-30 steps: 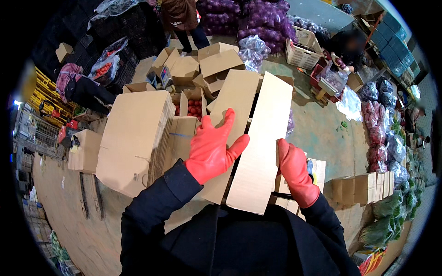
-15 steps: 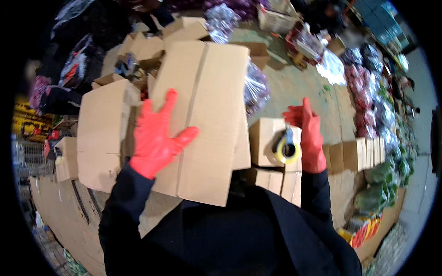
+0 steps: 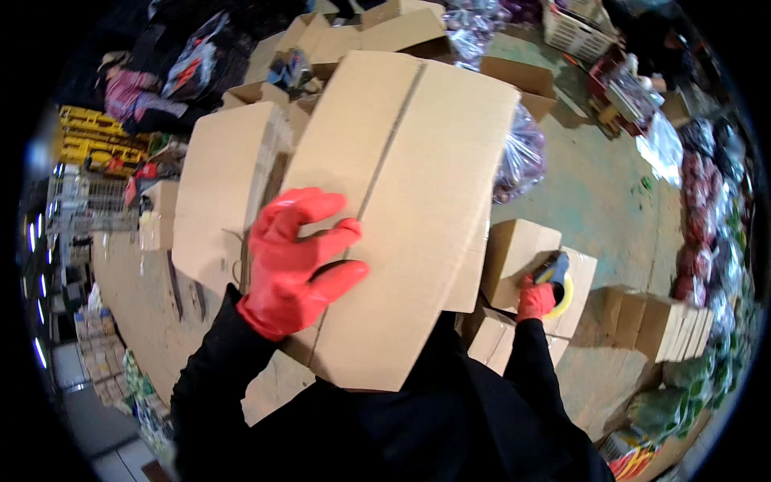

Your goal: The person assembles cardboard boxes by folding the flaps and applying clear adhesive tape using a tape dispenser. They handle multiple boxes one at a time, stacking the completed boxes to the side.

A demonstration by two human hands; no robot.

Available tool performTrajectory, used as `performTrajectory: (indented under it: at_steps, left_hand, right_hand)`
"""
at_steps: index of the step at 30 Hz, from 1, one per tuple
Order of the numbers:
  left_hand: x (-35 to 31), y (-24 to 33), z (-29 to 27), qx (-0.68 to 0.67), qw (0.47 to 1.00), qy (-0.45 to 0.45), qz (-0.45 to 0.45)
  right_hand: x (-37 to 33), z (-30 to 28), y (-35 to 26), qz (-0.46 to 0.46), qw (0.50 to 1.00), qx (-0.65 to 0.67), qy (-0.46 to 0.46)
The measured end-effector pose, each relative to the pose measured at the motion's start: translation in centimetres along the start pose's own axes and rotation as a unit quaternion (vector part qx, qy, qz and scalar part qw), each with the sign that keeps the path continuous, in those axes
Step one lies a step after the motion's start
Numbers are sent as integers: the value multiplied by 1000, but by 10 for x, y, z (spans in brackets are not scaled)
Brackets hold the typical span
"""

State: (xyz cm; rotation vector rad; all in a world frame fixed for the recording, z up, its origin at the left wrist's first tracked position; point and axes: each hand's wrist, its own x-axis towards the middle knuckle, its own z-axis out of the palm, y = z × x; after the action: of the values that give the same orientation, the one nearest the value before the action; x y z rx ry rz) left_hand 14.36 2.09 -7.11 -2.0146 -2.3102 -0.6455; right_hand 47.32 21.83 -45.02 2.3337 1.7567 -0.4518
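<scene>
A large brown cardboard box [image 3: 426,185] with a seam down its middle lies in front of me, tilted a little. My left hand [image 3: 297,261], in a red rubber glove, hovers over or rests on its left part, fingers bent and apart, holding nothing. At the right, my right hand [image 3: 535,299], gloved alike, is closed on a tape dispenser [image 3: 552,265] with a grey-blue handle and a yellowish tape roll [image 3: 567,297]. The dispenser lies on a smaller cardboard carton [image 3: 522,249]. Part of its grip is hidden by my fingers.
To the left stands a stack of flat cardboard [image 3: 225,189]. Open boxes [image 3: 401,28] lie beyond, and a clear bag of purple produce [image 3: 520,157] sits past the large box. Folded cartons [image 3: 662,321] and bagged vegetables line the right. A person [image 3: 132,92] is at far left.
My right hand has come down and closed on the tape dispenser. The left hand's fingers have curled more over the cardboard. The whole view has turned, shifting the scene rightward.
</scene>
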Motion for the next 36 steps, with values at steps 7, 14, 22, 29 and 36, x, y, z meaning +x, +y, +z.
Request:
performTrajectory:
  at_steps: [7,14,22,29,36]
  left_hand:
    - [0,0,11,-28,1000,2,2]
    - [-9,17,31,80,994,65,30]
    - [-24,10,50,42,983,122,131]
    - [-28,21,50,169,970,117,126]
    - [-26,-12,-22,-544,830,-13,-126]
  right_hand:
    - [15,-114,27,-118,837,490,-212]
    - [-55,-321,-49,-310,636,696,-127]
    - [-182,-380,-168,-246,546,667,-444]
    - [-188,-369,-186,-273,527,567,-571]
    - [-180,-372,-196,-257,550,561,-562]
